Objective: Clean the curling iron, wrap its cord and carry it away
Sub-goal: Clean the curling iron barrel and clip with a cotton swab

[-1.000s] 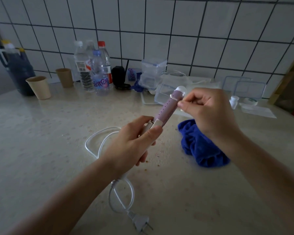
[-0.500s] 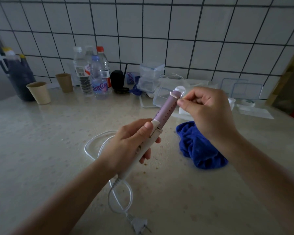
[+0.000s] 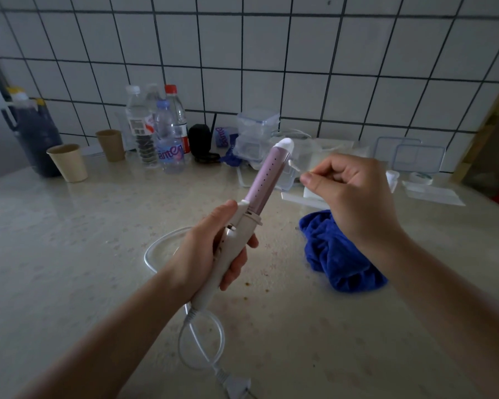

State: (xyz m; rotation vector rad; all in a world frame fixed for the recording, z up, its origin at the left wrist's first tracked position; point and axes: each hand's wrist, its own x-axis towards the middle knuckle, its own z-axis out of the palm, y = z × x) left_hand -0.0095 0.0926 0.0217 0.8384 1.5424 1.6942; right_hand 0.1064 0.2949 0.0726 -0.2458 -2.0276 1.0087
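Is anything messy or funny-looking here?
Yes. Small brown crumbs are scattered on the counter between the curling iron and the blue cloth, and brown specks dot the iron's white handle. The cord lies in loose loops, not yet wrapped.

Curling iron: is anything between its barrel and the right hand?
Nothing visible. The right hand, pinching a white swab, is just right of the curling iron with only air between; the left hand grips its handle.
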